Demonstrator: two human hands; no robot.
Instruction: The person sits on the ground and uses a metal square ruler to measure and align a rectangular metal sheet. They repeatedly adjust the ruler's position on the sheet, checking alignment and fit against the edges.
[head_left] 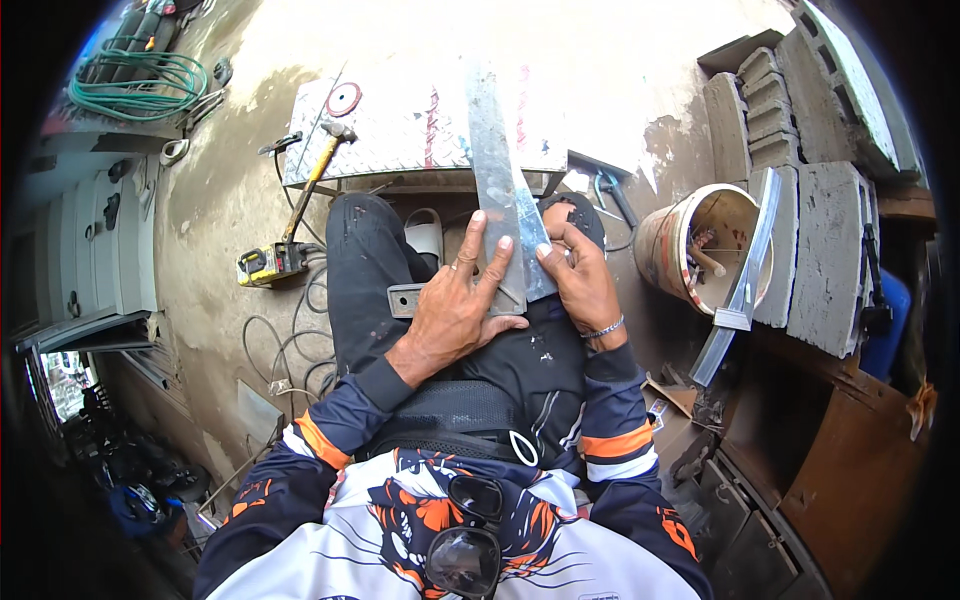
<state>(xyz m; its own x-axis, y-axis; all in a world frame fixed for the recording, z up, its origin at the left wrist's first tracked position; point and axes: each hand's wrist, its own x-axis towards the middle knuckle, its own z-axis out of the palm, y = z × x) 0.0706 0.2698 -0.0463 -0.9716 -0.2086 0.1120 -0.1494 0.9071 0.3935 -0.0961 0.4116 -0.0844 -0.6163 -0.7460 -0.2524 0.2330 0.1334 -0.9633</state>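
Note:
A long grey metal square lies over my lap, its short arm with a hole crossing under my left hand. My left hand holds it, two fingers stretched along the blade and the thumb by its lower end. Beneath and to the right of the blade is a bluish, worn flat strip, whose far part is partly covered by the square. My right hand pinches that strip's right edge between thumb and curled fingers.
Ahead stands a low metal-topped bench carrying a red disc and a yellow-handled hammer. A yellow-black tool and cables lie left. Right are a bucket, a clear bent strip and concrete blocks.

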